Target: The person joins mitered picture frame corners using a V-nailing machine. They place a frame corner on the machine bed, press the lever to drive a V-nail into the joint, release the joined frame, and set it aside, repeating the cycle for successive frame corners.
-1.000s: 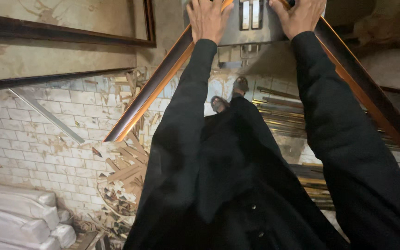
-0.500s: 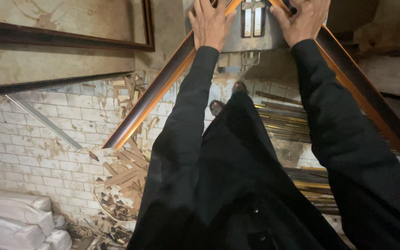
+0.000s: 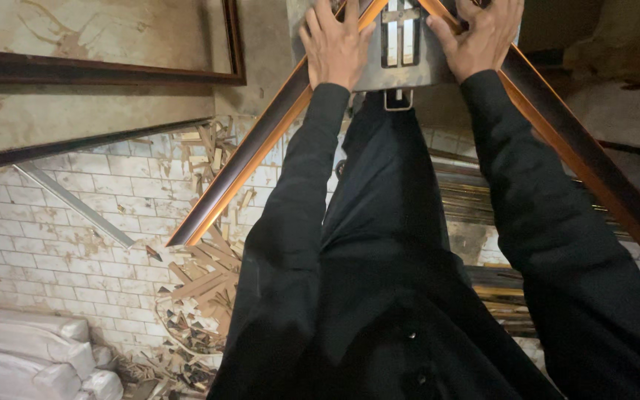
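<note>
Left hand [image 3: 337, 46]: laid flat on the left moulding strip [image 3: 250, 159], fingers spread and pressing down, not curled around anything.
Right hand [image 3: 481, 41]: flat too, fingers splayed over the right moulding strip [image 3: 579, 152] and the edge of the metal plate [image 3: 401, 52]; a pressing hold, not a closed grip.
Moulding strips: two brown lengths with an orange-lit inner edge, running in from lower left and lower right and meeting in a corner under the hands, at the top of the view.
Metal plate: grey, with two upright slots and a small bracket hanging below it; it sits right at the corner where the strips meet. Whether it touches both strips I cannot tell.
Sleeves and clothing: black, filling the middle of the view and hiding what lies beneath the joint.
Around: white tiled floor [image 3: 53, 244] with a heap of wood offcuts [image 3: 201, 289], stacked white bundles [image 3: 24, 355] at lower left, a framed panel [image 3: 112, 44] at upper left, more lengths of moulding [image 3: 475, 200] behind.
Risk, as I judge it: both hands only press, so uneven pressure could let one strip slide and open the corner.
Second risk: fingertips lie close to the slots in the plate, and might be pinched if the mechanism moves.
</note>
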`<state>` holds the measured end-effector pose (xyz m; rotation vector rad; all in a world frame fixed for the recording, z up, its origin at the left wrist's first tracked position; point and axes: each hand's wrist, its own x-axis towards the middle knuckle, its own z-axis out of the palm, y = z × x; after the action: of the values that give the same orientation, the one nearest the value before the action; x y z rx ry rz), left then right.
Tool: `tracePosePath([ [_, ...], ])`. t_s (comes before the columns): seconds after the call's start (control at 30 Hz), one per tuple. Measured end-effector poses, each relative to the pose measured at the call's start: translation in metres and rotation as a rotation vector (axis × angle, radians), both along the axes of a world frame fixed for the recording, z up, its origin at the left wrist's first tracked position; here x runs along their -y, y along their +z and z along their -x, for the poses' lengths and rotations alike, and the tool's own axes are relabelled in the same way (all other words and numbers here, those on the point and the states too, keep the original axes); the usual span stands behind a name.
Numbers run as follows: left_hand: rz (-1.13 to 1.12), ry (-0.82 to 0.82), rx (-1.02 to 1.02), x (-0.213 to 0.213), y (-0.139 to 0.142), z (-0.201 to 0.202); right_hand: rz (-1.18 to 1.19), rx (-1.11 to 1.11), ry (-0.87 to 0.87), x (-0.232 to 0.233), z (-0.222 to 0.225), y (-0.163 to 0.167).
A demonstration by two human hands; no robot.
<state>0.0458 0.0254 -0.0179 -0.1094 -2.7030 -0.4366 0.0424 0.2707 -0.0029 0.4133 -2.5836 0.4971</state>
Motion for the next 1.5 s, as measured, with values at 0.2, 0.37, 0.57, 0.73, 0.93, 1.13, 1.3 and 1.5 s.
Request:
tracePosePath([
  [0.2, -0.056, -0.013, 0.021, 0.002, 0.006, -0.009, -0.076, -0.045, -0.017, -0.002, -0.001, -0.013],
  [0.37, -0.128, -0.029, 0.051, 0.002, 0.015, -0.010, -0.061, 0.024, -0.010, -0.008, 0.000, -0.011],
  [0.57, -0.086, -0.017, 0.054, 0.011, 0.019, -0.005, 0.029, 0.098, -0.020, 0.003, -0.002, -0.010],
  [0.73, -0.088, -0.014, 0.088, 0.014, 0.014, 0.002, -0.018, 0.027, 0.005, 0.005, 0.010, -0.015],
  [0.93, -0.043, -0.004, 0.058, 0.019, 0.008, -0.005, -0.060, 0.009, 0.015, 0.008, 0.003, -0.022],
  [1.13, -0.042, -0.001, 0.099, 0.023, 0.012, -0.009, -0.039, 0.032, -0.009, 0.015, 0.001, -0.027],
  [1.3, -0.062, 0.018, 0.141, 0.022, 0.017, -0.011, 0.026, 0.129, -0.028, 0.015, -0.004, -0.025],
  [1.5, -0.053, 0.033, 0.142, 0.014, 0.016, -0.003, 0.000, 0.060, -0.025, 0.012, 0.008, -0.016],
])
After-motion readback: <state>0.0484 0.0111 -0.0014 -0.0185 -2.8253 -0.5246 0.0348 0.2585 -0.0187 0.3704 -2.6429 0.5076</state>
